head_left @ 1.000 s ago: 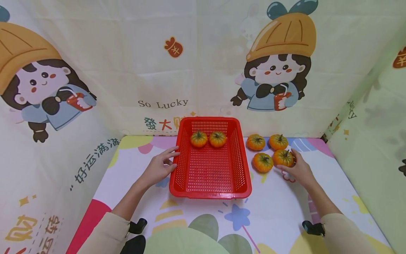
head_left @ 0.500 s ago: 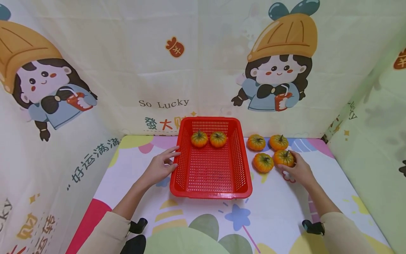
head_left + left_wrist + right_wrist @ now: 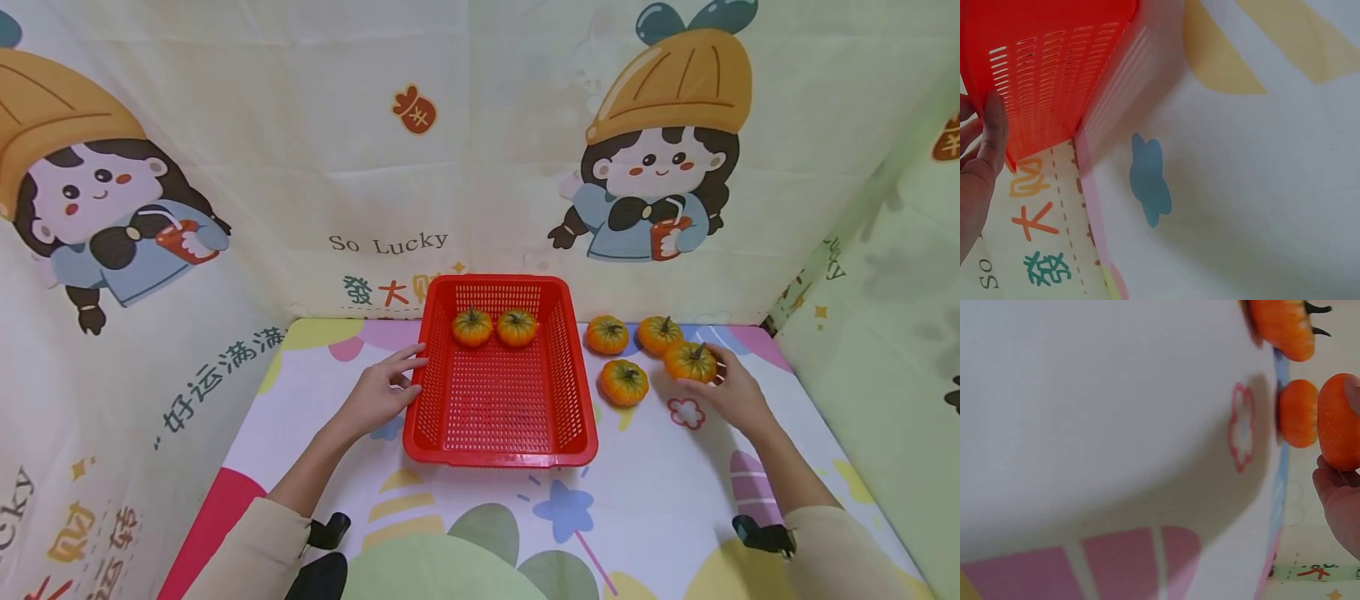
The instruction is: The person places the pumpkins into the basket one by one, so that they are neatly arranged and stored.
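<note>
A red perforated plastic basket (image 3: 501, 458) stands in the middle of the table with two small orange pumpkins (image 3: 472, 327) at its far end. My left hand (image 3: 377, 397) holds the basket's left rim, its fingertips on the edge; in the left wrist view one digit lies against the outer wall (image 3: 1047, 81). To the right, my right hand (image 3: 733, 392) grips a small pumpkin (image 3: 690, 362) between thumb and fingers. That pumpkin (image 3: 1338, 425) is off the table in the right wrist view. Three more pumpkins (image 3: 623, 382) sit between it and the basket.
A patterned cloth covers the table (image 3: 637, 500). Printed fabric (image 3: 502, 167) hangs behind it and along both sides, close to the basket's far end. Dark wrist straps (image 3: 761, 534) sit at the beige sleeves.
My right hand has lifted the pumpkin from the table and drawn it slightly right and up, away from the other three. My left hand and the basket have stayed in place.
</note>
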`<state>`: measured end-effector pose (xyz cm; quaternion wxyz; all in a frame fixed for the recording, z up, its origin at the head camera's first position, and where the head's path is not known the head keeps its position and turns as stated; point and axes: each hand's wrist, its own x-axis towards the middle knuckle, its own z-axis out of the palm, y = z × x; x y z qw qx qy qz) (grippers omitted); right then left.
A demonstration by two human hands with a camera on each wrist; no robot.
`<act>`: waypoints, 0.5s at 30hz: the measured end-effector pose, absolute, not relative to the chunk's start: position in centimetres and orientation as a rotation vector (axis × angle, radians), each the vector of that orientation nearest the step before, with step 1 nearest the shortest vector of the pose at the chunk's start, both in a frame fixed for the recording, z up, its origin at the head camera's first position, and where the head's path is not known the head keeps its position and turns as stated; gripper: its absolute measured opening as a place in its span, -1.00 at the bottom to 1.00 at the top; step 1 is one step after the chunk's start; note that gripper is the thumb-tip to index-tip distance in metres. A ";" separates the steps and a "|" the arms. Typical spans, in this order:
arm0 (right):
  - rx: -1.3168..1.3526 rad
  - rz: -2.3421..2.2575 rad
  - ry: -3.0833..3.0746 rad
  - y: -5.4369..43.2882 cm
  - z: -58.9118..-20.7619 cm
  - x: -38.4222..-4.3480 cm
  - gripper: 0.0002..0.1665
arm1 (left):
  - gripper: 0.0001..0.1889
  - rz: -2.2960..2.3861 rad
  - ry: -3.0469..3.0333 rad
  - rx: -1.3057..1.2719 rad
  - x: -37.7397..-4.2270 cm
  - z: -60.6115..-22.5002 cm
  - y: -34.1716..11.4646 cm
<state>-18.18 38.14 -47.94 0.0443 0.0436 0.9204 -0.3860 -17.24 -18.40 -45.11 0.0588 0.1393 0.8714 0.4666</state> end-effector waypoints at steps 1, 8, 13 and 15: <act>0.120 -1.183 2.819 38.2 -47.5 -18.1 0.22 | -0.45 1.411 2.643 0.424 -17.2 -45.1 -18.4; -0.032 -1.179 2.902 37.6 -44.5 -18.2 0.14 | -0.45 1.413 2.646 0.426 -17.2 -45.1 -18.4; -0.100 -1.174 2.920 35.4 -42.4 -18.4 0.14 | -0.45 1.409 2.651 0.434 -17.1 -45.0 -18.3; -0.127 -1.178 2.913 34.3 -41.7 -18.5 0.14 | -0.45 1.403 2.655 0.436 -17.1 -45.0 -18.3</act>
